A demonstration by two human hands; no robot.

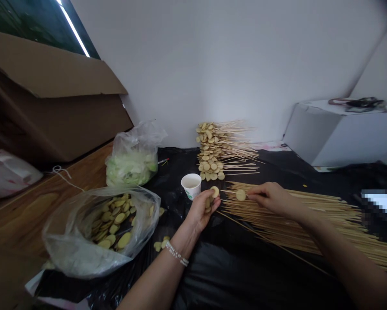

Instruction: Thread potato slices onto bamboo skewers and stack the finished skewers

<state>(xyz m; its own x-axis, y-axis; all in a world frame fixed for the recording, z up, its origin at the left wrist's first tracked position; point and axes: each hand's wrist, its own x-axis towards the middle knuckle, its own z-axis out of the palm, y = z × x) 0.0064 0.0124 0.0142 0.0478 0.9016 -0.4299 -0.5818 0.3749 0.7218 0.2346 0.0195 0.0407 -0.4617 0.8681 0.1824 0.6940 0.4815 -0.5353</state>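
Note:
My left hand (201, 211) is closed around several round yellow potato slices, with one slice (215, 192) pinched at the fingertips. In my right hand (270, 197) is a thin wooden skewer (226, 191), gripped just behind a potato slice (240, 195) threaded on it. The skewer's far end reaches the slice at my left fingertips; whether it pierces that slice I cannot tell. Beneath my right hand lies a wide spread of bare skewers (277, 219). Beyond my hands, a pile of skewered potato slices (211, 150) has its sticks pointing right.
A white paper cup (191, 183) stands just behind my left hand. To the left are an open plastic bag (83, 258) of slices and a bag of pale green vegetables (131, 165). A cardboard box (57, 107) and a white box (351, 133) flank the black-covered surface (245, 271).

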